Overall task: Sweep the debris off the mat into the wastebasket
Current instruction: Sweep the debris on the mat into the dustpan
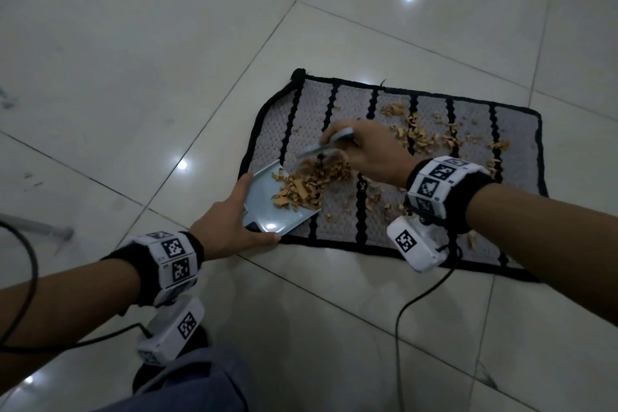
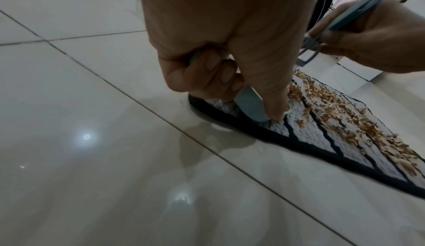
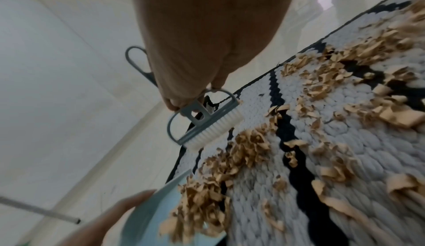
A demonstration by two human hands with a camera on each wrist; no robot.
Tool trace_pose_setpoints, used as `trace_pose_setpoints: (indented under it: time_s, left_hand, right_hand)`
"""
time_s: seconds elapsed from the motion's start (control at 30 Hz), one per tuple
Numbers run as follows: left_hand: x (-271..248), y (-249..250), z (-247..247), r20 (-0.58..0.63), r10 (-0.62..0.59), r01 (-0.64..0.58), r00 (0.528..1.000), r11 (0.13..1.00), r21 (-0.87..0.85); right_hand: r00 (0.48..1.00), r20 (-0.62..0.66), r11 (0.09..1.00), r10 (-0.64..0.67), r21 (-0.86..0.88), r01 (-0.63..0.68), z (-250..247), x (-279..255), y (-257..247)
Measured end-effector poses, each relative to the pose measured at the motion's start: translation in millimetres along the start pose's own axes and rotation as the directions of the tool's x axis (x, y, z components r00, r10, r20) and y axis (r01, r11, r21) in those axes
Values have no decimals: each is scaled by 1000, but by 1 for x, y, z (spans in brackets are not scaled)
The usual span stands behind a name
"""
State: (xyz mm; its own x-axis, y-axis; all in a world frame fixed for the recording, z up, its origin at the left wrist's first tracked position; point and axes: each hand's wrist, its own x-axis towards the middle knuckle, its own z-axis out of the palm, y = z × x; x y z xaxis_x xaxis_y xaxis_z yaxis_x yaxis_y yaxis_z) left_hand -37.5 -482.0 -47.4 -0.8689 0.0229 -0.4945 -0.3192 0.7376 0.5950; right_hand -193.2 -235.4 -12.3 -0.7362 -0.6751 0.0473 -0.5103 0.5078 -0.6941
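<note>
A grey knitted mat [image 1: 521, 177] with black stripes and border lies on the tiled floor, strewn with tan paper scraps [image 1: 424, 134]. My left hand [image 1: 227, 227] grips a pale blue dustpan [image 1: 271, 211] at the mat's near left corner; a heap of scraps [image 1: 307, 184] lies on its lip. In the left wrist view my curled fingers [image 2: 214, 72] hold the dustpan [image 2: 250, 104]. My right hand [image 1: 364, 150] holds a small blue-grey brush [image 3: 202, 122] with white bristles, lifted just above the mat [image 3: 345, 159] beside the heap [image 3: 230, 159]. No wastebasket is in view.
Glossy white floor tiles [image 1: 133, 43] surround the mat. Black cables [image 1: 414, 304] trail from both wrist cameras across the floor. A thin metal rod [image 3: 39, 211] lies on the floor to the left. My knee in blue-grey trousers [image 1: 200, 385] is at the bottom.
</note>
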Motion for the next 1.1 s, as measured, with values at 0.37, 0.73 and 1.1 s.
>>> trace_pose_setpoints:
  time_s: [0.37,0.73,1.1]
  left_hand:
    - [19,3,-20,74,-34,28,997,997,77]
    - [20,2,-17,86,-42,37,995,997,66]
    - [21,6,-15,67,-69,60,995,989,138]
  right_hand:
    - [790,-552,917,268,-107,-385,-24,-15,47]
    - [864,-433,951,258,-45,-306,38,-18,11]
    - [946,-265,971,184,-98,-216,75,-19,-43]
